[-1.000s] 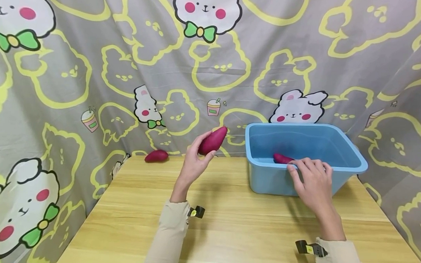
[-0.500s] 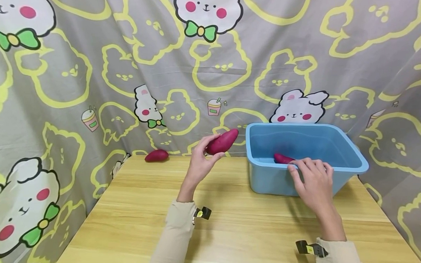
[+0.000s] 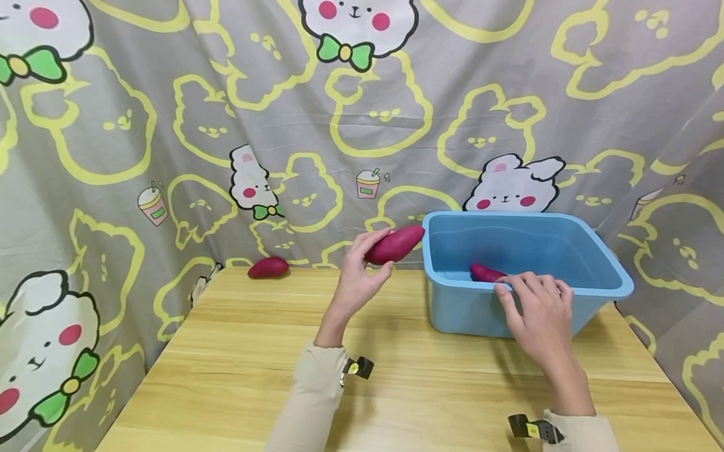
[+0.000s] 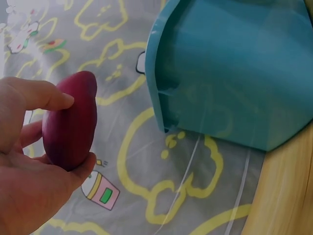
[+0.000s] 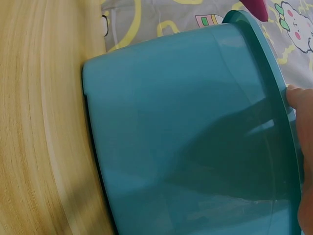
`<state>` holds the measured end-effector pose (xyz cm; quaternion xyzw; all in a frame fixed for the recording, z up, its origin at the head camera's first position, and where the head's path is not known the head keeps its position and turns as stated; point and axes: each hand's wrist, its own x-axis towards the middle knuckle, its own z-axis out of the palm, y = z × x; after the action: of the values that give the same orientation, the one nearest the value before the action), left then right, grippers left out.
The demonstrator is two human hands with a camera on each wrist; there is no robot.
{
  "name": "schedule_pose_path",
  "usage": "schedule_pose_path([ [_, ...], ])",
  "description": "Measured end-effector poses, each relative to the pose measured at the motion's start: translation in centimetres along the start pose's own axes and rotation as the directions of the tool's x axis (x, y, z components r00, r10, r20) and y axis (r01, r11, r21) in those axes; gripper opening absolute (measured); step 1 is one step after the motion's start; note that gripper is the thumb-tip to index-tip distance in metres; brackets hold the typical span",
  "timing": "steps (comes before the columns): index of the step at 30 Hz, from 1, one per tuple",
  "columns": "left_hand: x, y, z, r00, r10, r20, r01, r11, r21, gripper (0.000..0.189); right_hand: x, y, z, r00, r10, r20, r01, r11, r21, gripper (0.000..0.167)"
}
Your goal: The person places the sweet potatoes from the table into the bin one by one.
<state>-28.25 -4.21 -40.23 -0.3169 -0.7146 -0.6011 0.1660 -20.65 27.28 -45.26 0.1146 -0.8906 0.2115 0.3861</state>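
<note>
Near the bin [image 3: 463, 309], tapered purplish-red tuber [image 3: 396, 245]

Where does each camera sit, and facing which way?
Head: head-worn, facing forward and down at table and blue tub; left hand, right hand and sleeves show.
Left wrist: on that wrist, facing the held sweet potato; left hand shows.
Right wrist: on that wrist, facing the tub's outer wall; part of right hand shows.
Wrist views share the tub.
</note>
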Motion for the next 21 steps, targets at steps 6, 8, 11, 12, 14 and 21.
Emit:
schedule_pose_path([
  [6, 0.2, 0.3, 0.7, 1.000, 0.002, 0.015, -0.002, 1.000, 0.002, 0.060, 0.1, -0.1, 0.1, 1.000, -0.006, -0.008, 0.006, 1.000, -0.001, 0.026],
  [8, 0.3, 0.4, 0.9, 1.000, -0.001, 0.021, 0.001, 1.000, 0.002, 0.057, 0.1, 0.0, 0.1, 1.000, -0.009, -0.013, 0.009, 1.000, -0.001, 0.026],
  [11, 0.4, 0.5, 1.3, 1.000, -0.002, 0.029, 0.003, 1.000, -0.018, 0.054, 0.1, 0.0, 0.1, 1.000, -0.015, -0.018, 0.015, 1.000, 0.000, 0.025],
  [12, 0.5, 0.5, 1.5, 0.999, -0.002, 0.034, 0.003, 1.000, -0.025, 0.053, 0.1, 0.0, 0.1, 1.000, -0.015, -0.019, 0.015, 1.000, 0.001, 0.025],
  [14, 0.6, 0.5, 1.8, 0.999, -0.002, 0.046, 0.003, 0.999, -0.034, 0.052, 0.1, 0.0, 0.0, 1.000, -0.016, -0.020, 0.016, 1.000, 0.002, 0.025],
  [21, 0.8, 0.6, 3.6, 0.997, 0.002, 0.078, 0.001, 0.999, -0.034, 0.053, 0.0, -0.1, 0.0, 1.000, -0.008, -0.010, 0.008, 1.000, 0.000, 0.025],
])
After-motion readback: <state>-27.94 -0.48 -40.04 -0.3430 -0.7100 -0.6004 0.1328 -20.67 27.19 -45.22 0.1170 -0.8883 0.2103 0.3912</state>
